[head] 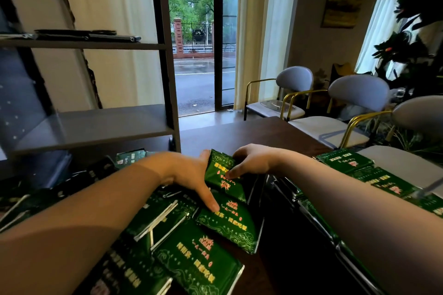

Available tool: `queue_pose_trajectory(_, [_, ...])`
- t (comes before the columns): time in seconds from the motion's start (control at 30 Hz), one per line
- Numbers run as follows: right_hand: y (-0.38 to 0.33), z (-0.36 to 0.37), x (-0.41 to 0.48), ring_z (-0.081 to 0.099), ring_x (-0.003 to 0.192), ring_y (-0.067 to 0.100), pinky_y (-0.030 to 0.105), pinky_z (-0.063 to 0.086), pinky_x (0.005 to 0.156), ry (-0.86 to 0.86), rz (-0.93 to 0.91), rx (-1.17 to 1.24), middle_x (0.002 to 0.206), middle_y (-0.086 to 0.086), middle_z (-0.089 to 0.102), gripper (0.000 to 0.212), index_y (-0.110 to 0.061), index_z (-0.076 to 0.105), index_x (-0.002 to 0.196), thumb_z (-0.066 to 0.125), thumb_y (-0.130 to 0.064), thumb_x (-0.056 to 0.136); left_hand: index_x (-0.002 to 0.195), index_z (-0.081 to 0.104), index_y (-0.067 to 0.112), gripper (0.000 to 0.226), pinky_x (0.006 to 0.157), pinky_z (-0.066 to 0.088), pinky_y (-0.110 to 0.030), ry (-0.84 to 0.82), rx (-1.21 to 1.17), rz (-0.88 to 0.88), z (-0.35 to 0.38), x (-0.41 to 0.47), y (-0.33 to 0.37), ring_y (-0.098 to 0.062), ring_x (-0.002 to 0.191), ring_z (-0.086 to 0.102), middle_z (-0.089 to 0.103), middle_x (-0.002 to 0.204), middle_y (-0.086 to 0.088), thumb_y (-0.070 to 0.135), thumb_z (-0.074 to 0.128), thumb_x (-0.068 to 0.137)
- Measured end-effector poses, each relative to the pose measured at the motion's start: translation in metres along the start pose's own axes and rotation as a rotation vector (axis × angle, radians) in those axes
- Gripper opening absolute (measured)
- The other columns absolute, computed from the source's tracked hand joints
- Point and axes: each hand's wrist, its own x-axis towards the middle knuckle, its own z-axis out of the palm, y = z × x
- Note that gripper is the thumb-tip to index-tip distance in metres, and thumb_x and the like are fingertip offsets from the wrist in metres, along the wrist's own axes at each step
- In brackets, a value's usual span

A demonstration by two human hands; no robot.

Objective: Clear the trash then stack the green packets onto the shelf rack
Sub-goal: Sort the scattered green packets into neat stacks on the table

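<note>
Both hands hold one green packet [221, 172] tilted up above the table. My left hand [191, 175] grips its left edge, thumb stretched down onto another green packet [230, 225] below. My right hand [251, 163] pinches the raised packet from the right, thumb on its printed face. Several more green packets lie in a heap [167, 235] under my left arm, and others line the right side [364, 175] under my right arm. The grey shelf rack [100, 127] stands at the left; flat dark packets lie on its upper shelf [86, 35].
A dark wooden table [259, 134] carries everything. Grey chairs with gold frames [347, 108] stand along its right side, with a large plant [412, 38] behind them. A glass door [203, 43] opens onto a street at the far end.
</note>
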Motion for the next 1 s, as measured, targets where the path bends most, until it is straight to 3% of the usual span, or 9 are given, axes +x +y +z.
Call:
queue_pose_trajectory(0.07, [-0.003,0.002,-0.004,0.065,0.106,0.018,0.034,0.052,0.097,0.025,-0.015,-0.018,0.118,0.002,0.067,0.056,-0.014,0.062,0.125,0.082,-0.038,0.078,0.154,-0.011,0.027,0.147,0.105,0.047,-0.043,0.071,0.032,0.013,0.011,0.001,-0.006,-0.028,0.126,0.053,0.053,0.142,-0.008,0.038,0.096,0.055])
queue_pose_trajectory(0.17, [-0.006,0.003,-0.012,0.065,0.105,0.019,0.037,0.053,0.097,0.072,-0.031,0.005,0.120,0.004,0.065,0.057,-0.014,0.060,0.127,0.081,-0.037,0.079,0.155,-0.004,0.026,0.143,0.107,0.045,-0.041,0.159,-0.040,0.075,0.014,0.000,-0.010,-0.022,0.122,0.053,0.054,0.138,-0.001,0.034,0.097,0.055])
queue_pose_trajectory(0.33, [-0.015,-0.003,-0.035,0.068,0.096,0.021,0.037,0.058,0.087,0.174,-0.110,0.080,0.113,0.006,0.065,0.043,-0.015,0.060,0.114,0.081,-0.033,0.081,0.152,0.012,0.030,0.122,0.090,0.048,-0.028,0.371,-0.166,0.242,0.017,-0.010,-0.008,-0.017,0.117,0.054,0.053,0.120,0.008,0.020,0.094,0.062])
queue_pose_trajectory(0.5, [-0.029,-0.011,-0.071,0.071,0.094,0.029,0.044,0.061,0.082,0.283,-0.249,0.305,0.114,0.013,0.063,0.042,-0.011,0.053,0.120,0.076,-0.016,0.085,0.151,0.016,0.037,0.118,0.073,0.046,-0.012,0.580,-0.364,0.406,0.013,-0.025,-0.004,-0.012,0.112,0.052,0.046,0.110,0.020,0.008,0.091,0.065])
queue_pose_trajectory(0.57, [-0.036,-0.012,-0.084,0.071,0.092,0.029,0.041,0.063,0.078,0.308,-0.282,0.288,0.112,0.013,0.062,0.044,-0.016,0.050,0.122,0.075,-0.016,0.086,0.151,0.018,0.037,0.117,0.073,0.048,-0.012,0.599,-0.415,0.435,0.017,-0.033,-0.001,-0.011,0.111,0.055,0.048,0.110,0.023,0.007,0.091,0.065])
queue_pose_trajectory(0.7, [-0.044,-0.015,-0.106,0.070,0.095,0.025,0.039,0.062,0.080,0.341,-0.331,0.209,0.112,0.004,0.061,0.042,-0.025,0.052,0.119,0.076,-0.020,0.086,0.147,0.026,0.037,0.107,0.088,0.051,-0.025,0.634,-0.469,0.459,0.028,-0.052,0.005,-0.014,0.114,0.058,0.055,0.120,0.014,0.011,0.091,0.067])
queue_pose_trajectory(0.83, [-0.044,-0.006,-0.127,0.067,0.098,0.022,0.035,0.061,0.082,0.421,-0.362,0.156,0.113,-0.004,0.057,0.039,-0.024,0.054,0.120,0.075,-0.020,0.087,0.131,0.037,0.039,0.084,0.064,0.050,-0.007,0.658,-0.632,0.460,0.050,-0.064,0.008,0.001,0.094,0.060,0.059,0.109,0.017,0.006,0.087,0.072])
queue_pose_trajectory(0.93, [-0.039,0.014,-0.141,0.063,0.095,0.015,0.016,0.056,0.076,0.457,-0.388,0.045,0.115,-0.002,0.057,0.034,-0.022,0.056,0.117,0.074,-0.017,0.088,0.128,0.046,0.029,0.072,0.074,0.056,-0.022,0.610,-0.783,0.429,0.078,-0.061,0.004,-0.009,0.097,0.067,0.068,0.112,0.001,0.000,0.083,0.074])
queue_pose_trajectory(1.0, [-0.034,0.025,-0.144,0.058,0.101,0.013,0.024,0.053,0.089,0.491,-0.410,-0.073,0.115,-0.001,0.057,0.032,-0.020,0.059,0.114,0.074,-0.017,0.086,0.126,0.050,0.025,0.063,0.077,0.055,-0.025,0.615,-0.837,0.420,0.097,-0.057,0.005,-0.013,0.099,0.068,0.069,0.111,-0.002,-0.003,0.079,0.077])
